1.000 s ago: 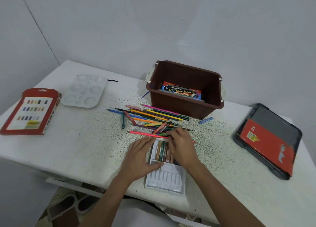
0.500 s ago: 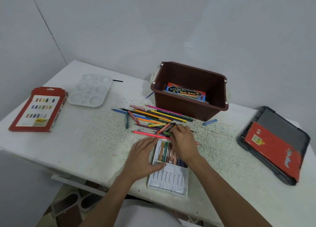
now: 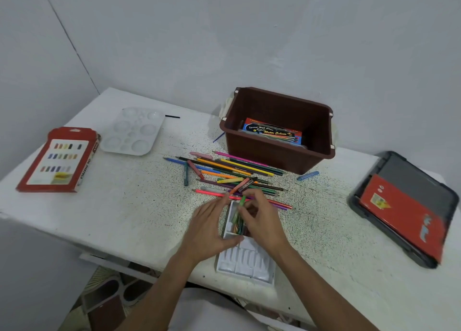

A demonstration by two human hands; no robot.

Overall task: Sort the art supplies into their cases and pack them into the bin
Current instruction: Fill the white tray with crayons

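Observation:
A white plastic crayon tray [image 3: 245,260] lies at the table's front edge with several crayons in its far half. My left hand [image 3: 212,227] rests against the tray's left side, fingers straight. My right hand [image 3: 262,221] pinches a green crayon [image 3: 241,201] just above the tray's far end. Beyond the tray lies a pile of coloured pencils [image 3: 232,171] and loose crayons. The brown bin [image 3: 279,128] behind them holds a blue watercolour box [image 3: 273,131].
A red oil pastel box [image 3: 59,159] and a white paint palette [image 3: 133,131] lie at the left. A blue crayon [image 3: 308,176] sits right of the pile. A grey bin lid [image 3: 419,183] with a red case [image 3: 401,213] on it is at the right.
My right hand has drawn back from the pencil pile with a green crayon and now holds it over the tray. My left hand stays at the tray's left side.

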